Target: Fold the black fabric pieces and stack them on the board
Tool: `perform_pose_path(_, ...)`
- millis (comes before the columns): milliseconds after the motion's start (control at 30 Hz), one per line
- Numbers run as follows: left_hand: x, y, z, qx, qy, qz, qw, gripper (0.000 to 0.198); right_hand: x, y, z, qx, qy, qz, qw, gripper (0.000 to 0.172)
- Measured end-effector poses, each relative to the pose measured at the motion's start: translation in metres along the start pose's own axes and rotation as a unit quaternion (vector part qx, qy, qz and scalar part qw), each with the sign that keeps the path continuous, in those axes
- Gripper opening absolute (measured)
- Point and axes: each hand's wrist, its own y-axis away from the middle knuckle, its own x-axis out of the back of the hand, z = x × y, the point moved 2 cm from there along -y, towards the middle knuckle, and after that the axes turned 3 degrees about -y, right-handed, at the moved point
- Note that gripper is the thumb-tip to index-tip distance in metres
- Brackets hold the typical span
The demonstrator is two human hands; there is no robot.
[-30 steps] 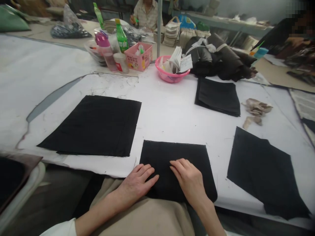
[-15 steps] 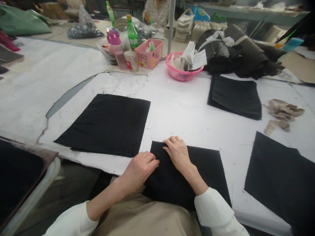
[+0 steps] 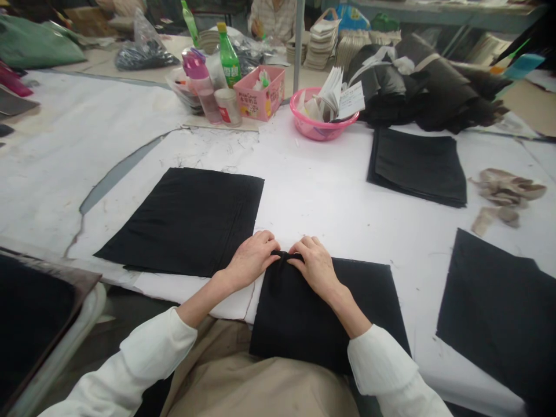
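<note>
A black fabric panel (image 3: 330, 313) lies in front of me, its near edge hanging over the table edge by my lap. My left hand (image 3: 254, 255) pinches its far left corner between thumb and fingers. Just to the right, my right hand (image 3: 313, 262) pinches the same far edge, and the cloth between the two hands is slightly raised and puckered. Left of my hands lies a stack of black fabric panels (image 3: 186, 223); its lower right part is close to my left hand.
More black panels lie at the back right (image 3: 417, 165) and the right edge (image 3: 499, 318). Beige fabric scraps (image 3: 506, 188) sit between them. A pink basin (image 3: 324, 128), a pink box (image 3: 260, 95) and bottles (image 3: 229, 58) stand farther back. Another person (image 3: 273, 20) sits across the table.
My left hand has moved up and right from the panel's left side to its far corner and now grips it. The far edge between my hands has become puckered.
</note>
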Motion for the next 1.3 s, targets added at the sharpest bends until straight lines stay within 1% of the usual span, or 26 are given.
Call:
perform_pose_path(100,0.000,-0.003,-0.002,-0.003,0.018,-0.012,1.000,0.014,-0.001,0.001,0.002,0.008,-0.016,0.007,1.000,0.018)
perform_pose_path(200,0.001,-0.007,-0.002,-0.011,0.032,-0.022,0.999,0.010,-0.002,0.002,0.002,0.016,-0.033,0.011,0.999,0.017)
perform_pose_path(267,0.002,-0.009,-0.003,-0.013,0.049,-0.020,0.999,0.006,-0.002,0.003,0.003,0.018,-0.037,0.013,0.999,0.014)
perform_pose_path(367,0.002,-0.010,-0.006,-0.011,0.070,-0.012,0.997,0.006,-0.004,0.003,0.004,0.017,-0.033,0.017,0.999,0.011)
perform_pose_path(533,-0.002,-0.007,-0.012,-0.011,0.072,-0.013,0.997,0.007,-0.008,0.005,0.006,0.012,-0.045,0.038,0.998,0.006)
perform_pose_path(633,-0.004,-0.004,-0.014,-0.017,0.062,-0.009,0.998,0.011,-0.011,0.006,0.009,0.017,-0.057,0.045,0.997,0.005)
perform_pose_path(767,-0.007,0.000,-0.015,-0.034,0.030,0.004,0.999,0.014,-0.012,0.007,0.012,0.037,-0.066,0.058,0.995,0.012)
perform_pose_path(900,-0.011,0.006,-0.016,-0.068,-0.030,0.021,0.997,0.015,-0.014,0.008,0.013,0.056,-0.059,0.071,0.994,0.016)
perform_pose_path(1033,-0.012,0.011,-0.015,-0.106,-0.071,0.036,0.991,0.015,-0.015,0.009,0.013,0.070,-0.042,0.070,0.994,0.018)
perform_pose_path(1167,-0.013,0.013,-0.014,-0.116,-0.094,0.034,0.988,0.013,-0.015,0.009,0.011,0.083,-0.028,0.067,0.994,0.017)
perform_pose_path(1300,-0.013,0.014,-0.012,-0.119,-0.095,0.042,0.987,0.013,-0.015,0.010,0.009,0.089,-0.022,0.064,0.994,0.018)
